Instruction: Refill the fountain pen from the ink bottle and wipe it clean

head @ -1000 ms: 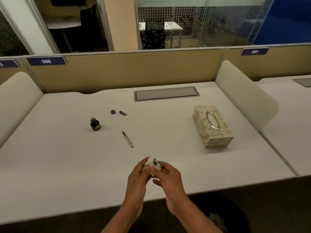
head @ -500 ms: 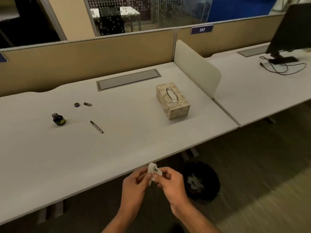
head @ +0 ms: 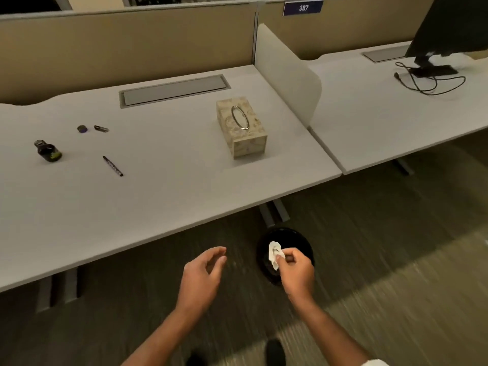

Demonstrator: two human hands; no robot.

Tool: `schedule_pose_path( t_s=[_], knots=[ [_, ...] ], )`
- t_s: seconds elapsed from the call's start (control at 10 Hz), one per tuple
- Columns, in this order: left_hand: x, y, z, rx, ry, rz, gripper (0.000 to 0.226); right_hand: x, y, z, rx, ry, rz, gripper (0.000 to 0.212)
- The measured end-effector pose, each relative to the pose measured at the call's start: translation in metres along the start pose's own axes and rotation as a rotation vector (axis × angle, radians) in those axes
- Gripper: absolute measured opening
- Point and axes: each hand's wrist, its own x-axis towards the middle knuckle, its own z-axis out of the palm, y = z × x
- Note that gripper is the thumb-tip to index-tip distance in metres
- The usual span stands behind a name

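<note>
My right hand (head: 295, 268) pinches a crumpled white tissue (head: 274, 253) with dark stains, held over a round black waste bin (head: 303, 241) on the floor. My left hand (head: 203, 273) hangs beside it with fingers loosely apart and nothing in it. On the white desk (head: 158, 196), a dark ink bottle (head: 47, 151) stands uncapped at the far left. Its cap (head: 82, 128) and a short pen part (head: 101, 128) lie behind it. The slim dark pen (head: 112, 165) lies flat to the bottle's right.
A patterned tissue box (head: 241, 126) stands on the desk's right half, next to a white divider panel (head: 287, 72). A neighbouring desk (head: 390, 109) holds a monitor stand and cables (head: 429, 77). Desk legs stand just behind the bin. My shoes show at the bottom edge.
Both hands held the tissue together at the desk edge; now my left hand has let go and my right hand has carried the tissue right, over the bin. My view turned right and down.
</note>
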Motion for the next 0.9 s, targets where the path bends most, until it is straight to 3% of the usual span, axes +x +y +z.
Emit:
schedule_pose_path(
  t_s=[0.1,0.2,0.7,0.9],
  knots=[
    [-0.005,0.007,0.014,0.051,0.072,0.03,0.034,0.039,0.028,-0.021,-0.205,0.068,-0.047,0.02],
    [-0.008,0.014,0.029,0.121,0.12,0.06,0.039,0.073,0.047,-0.034,-0.353,0.072,-0.089,0.009],
    [0.018,0.014,0.105,0.266,0.131,0.13,0.045,0.183,0.121,-0.026,-0.662,-0.073,-0.159,0.018],
    [0.022,0.005,0.107,0.277,0.184,0.17,0.044,0.211,0.147,-0.013,-0.599,-0.119,-0.053,0.048]
  ],
)
